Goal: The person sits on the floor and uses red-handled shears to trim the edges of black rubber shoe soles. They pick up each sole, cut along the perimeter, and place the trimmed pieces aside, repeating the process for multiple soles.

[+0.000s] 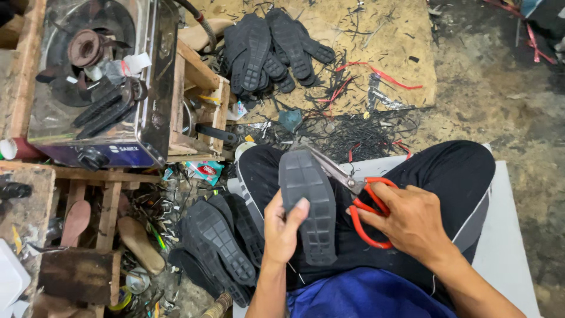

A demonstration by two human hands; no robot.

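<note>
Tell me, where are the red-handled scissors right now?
In the head view the red-handled scissors sit in the right hand, right of centre above the lap, blades pointing up-left at the edge of the dark shoe sole held by the left hand.

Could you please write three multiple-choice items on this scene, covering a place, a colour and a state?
1. Where is the gas stove?
A. upper left, on a wooden stand
B. on the person's lap
C. far right

2. What colour are the scissors' handles?
A. blue
B. red
C. green

3. What is the left hand doing?
A. resting empty
B. gripping the scissors
C. holding a dark rubber shoe sole

Answers: 1 A, it sits above the stacked soles; 2 B, red loops surround the right hand's fingers; 3 C, thumb pressed on the tread.
</note>
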